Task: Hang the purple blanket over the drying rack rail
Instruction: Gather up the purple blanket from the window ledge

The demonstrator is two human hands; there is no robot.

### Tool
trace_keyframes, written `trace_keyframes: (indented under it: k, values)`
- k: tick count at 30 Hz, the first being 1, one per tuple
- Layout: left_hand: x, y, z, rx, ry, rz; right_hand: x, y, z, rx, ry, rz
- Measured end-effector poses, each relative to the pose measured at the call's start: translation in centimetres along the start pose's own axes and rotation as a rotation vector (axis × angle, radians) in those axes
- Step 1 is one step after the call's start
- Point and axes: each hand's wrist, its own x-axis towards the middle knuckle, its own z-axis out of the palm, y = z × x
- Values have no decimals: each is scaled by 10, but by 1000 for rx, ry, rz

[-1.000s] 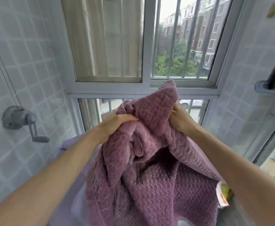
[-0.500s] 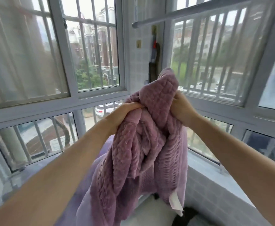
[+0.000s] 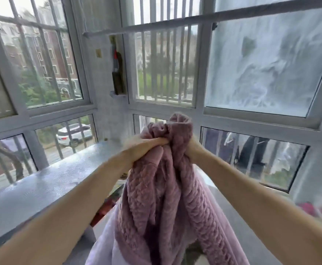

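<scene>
While the purple blanket [image 3: 162,192] is gathered into a bunch at lower centre of the frame, both hands hold it at its top. The left hand [image 3: 146,147] has its fingers curled over the gathered folds from the left; the right hand [image 3: 191,150] clasps the same bunch from the right, though most of its fingers are hidden behind the cloth. Each grip is thus closed on the fabric, and the two hands lie just beside one another. From there the blanket hangs down between the forearms and runs out of the bottom of the frame; a paler lilac face shows at lower left of the hanging mass.

The drying rack rail [image 3: 175,22] crosses the upper part of the frame, from upper centre-left up toward the upper right corner, in front of the barred windows [image 3: 164,67]. It stands well above the hands and the blanket does not touch it. A grey ledge [image 3: 47,188] runs along the left below the windows.

Handling, as a judgement: the quilted, plush cloth looks soft, limp and fairly bulky, so it will sag and drag rather than keep any shape, and its weight probably calls for both hands. It does not look slippery or fragile. A bunched hold suits carrying; for draping, taking one edge with the hands spread well apart would likely let the cloth fall evenly on both sides of the rail.
</scene>
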Motion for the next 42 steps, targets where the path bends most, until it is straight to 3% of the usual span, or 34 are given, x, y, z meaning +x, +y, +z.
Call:
trace_keyframes:
  k: [5,9,13,18,21,23,25,29,33,37,42]
  values:
    - [-19,-4,45,-124,42,-64,-40,-8,-24,61,118,28]
    - [-5,-2,54,-144,118,-107,-73,-10,-49,104,109,162]
    - [-13,19,70,-189,235,-103,-123,27,-82,-235,6,304]
    - [-25,28,95,-150,183,-79,-188,92,-82,-602,27,619]
    - [-22,25,93,-55,180,-18,-192,85,-93,-559,291,641]
    - [-23,15,80,79,162,58,-179,49,-116,-365,526,529]
    - [-21,-3,68,249,53,199,-163,3,-132,-346,592,383]
    - [-40,-28,76,375,-328,315,-125,-60,-96,-744,416,165]
    - [-58,-32,99,187,-351,347,-93,-89,-35,-903,149,-55]
    - [-50,-17,91,-50,-256,272,-85,-96,-21,-757,124,-148]
    - [-48,-4,59,58,-384,334,-108,-69,-75,-227,7,-11]
